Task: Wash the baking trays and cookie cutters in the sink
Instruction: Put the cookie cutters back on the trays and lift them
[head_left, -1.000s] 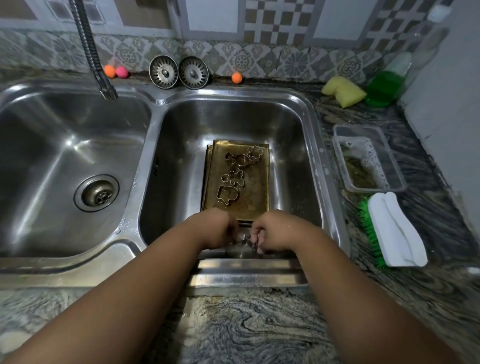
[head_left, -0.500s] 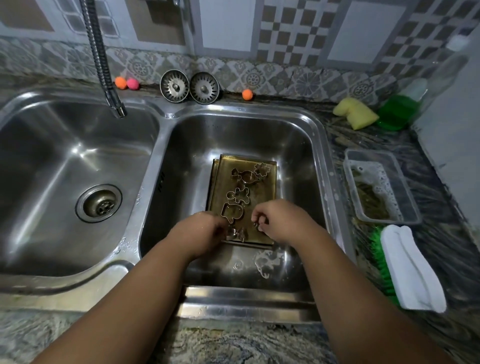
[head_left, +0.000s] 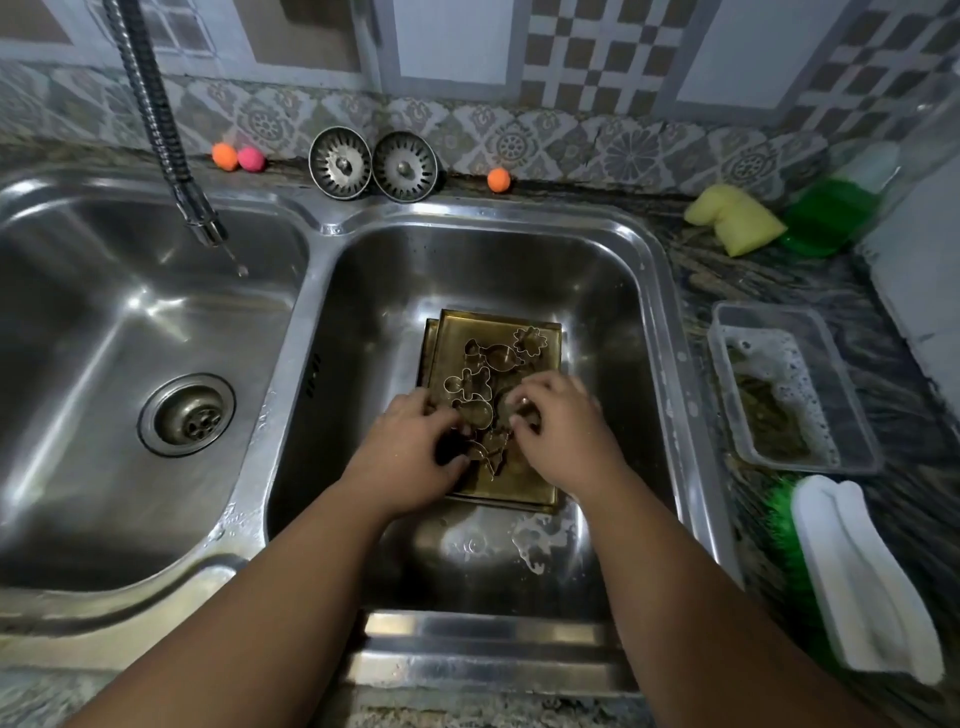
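Nearest, our left hand (head_left: 415, 447) sits low in the right basin (head_left: 467, 270) of the sink, thumb and fingers curled round one of the cookie cutters (head_left: 470, 387) at the near end of the stacked baking trays (head_left: 467, 332). Our right hand (head_left: 558, 431) is just beside it, fingers bent down onto the same cluster, though blur keeps us from telling whether it grips. We judge the trays lie flat on the basin floor to keep the small cutters gathered for washing. Farther up the top tray, more cutters lie loose. Beyond, the faucet (head_left: 166, 130) hangs over the left basin, only dripping.
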